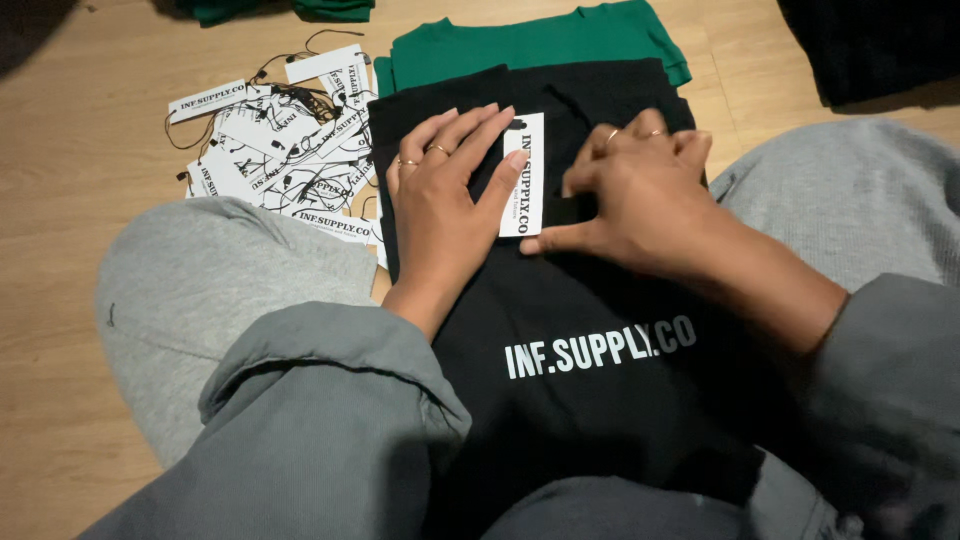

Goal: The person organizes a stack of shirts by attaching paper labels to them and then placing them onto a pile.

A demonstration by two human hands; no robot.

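A folded black cotton garment with white lettering on its front [560, 400] lies across the person's lap, between knees in grey sweat fabric, its upper part reaching onto the pale wooden floor [70, 130]. A white rectangular card tag with black print [523, 175] rests on the upper part of the garment, upright and lengthwise. The left hand [445, 195] lies flat and spread on the cloth, its fingertips pressing the tag's left edge. The right hand [635, 195] is curled narrow just right of the tag, thumb touching the tag's lower corner and fingers pinching a fold of black cloth; whether a string sits in that pinch is hidden.

By the look of it the tag is placed but not yet visibly fastened. A heap of similar white card tags with black strings [290, 165] lies on the floor left of the garment, so plenty seem unused. A folded green cotton garment [540, 40] lies under the black one's far edge.
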